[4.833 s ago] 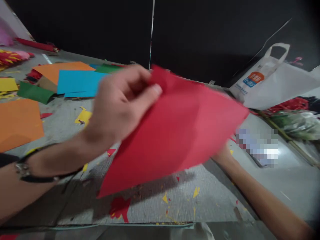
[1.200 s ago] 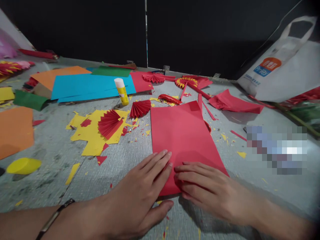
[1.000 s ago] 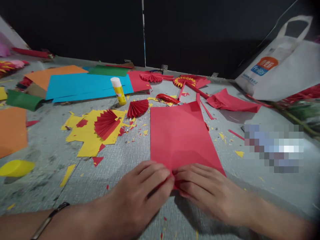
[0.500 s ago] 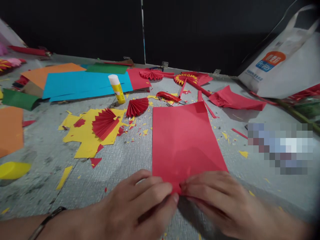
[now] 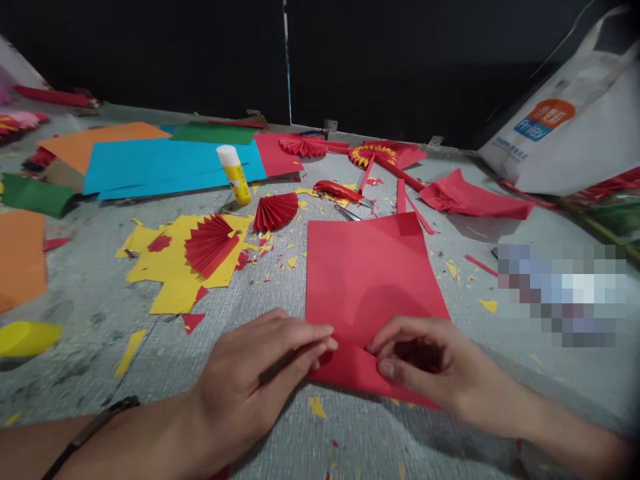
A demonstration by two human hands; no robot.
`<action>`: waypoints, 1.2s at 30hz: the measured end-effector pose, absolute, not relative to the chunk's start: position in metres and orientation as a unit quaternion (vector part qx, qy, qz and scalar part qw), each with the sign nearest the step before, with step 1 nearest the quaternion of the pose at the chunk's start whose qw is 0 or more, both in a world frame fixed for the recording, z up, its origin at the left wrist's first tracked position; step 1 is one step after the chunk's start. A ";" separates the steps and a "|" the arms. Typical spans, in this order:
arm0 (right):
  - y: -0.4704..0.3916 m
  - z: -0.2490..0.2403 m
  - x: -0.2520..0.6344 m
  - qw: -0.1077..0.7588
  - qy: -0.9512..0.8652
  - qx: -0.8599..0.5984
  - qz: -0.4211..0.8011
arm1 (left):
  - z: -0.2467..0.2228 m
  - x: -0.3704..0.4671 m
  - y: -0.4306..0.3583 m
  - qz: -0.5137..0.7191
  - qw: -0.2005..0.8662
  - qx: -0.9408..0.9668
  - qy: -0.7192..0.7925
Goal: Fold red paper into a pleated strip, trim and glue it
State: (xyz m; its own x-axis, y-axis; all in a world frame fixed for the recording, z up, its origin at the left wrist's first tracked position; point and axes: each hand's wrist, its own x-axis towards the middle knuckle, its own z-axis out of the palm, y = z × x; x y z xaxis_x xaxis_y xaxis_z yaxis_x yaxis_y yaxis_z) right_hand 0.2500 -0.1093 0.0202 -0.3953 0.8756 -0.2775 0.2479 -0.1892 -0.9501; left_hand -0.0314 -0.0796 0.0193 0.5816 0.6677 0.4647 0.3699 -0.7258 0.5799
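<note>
Lying flat on the bench (image 5: pixel 270 293), directly in front of the body: the red sheet (image 5: pixel 373 273), with the near margin apparently turned up into a narrow flap (image 5: pixel 355 365). Resting over the left part of the flap — the left hand (image 5: pixel 250 373), nearly closed, fingers close together with only a slim gap; perhaps pressing rather than gripping, but impossible to tell for certain. At the right part, the right hand (image 5: pixel 455 373), curled with a hollow palm, thumb and forefinger tips brought close together at the flap's upper edge, seemingly pinching the paper between them.

Step in hand, as a judgement: forming and lining up a fold along the near edge, with just 1 flap to be made out and no clear crease farther up the sheet.

Called for next, also as a judgement: keep the flap even from end to end, hold steady with the left hand, then run the right thumb along the fold to sharpen the crease. Beware of a skewed flap — wider at 1 end. No apparent need yet for the red-handled scissors (image 5: pixel 336 191) near the sheet's far edge, or for the glue stick (image 5: pixel 235 177) beside 2 pleated red fans (image 5: pixel 213 248).
</note>
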 end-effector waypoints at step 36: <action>-0.122 0.036 0.259 0.184 -0.950 -0.249 0.039 | 0.015 -0.028 -0.092 0.203 0.047 0.966 0.153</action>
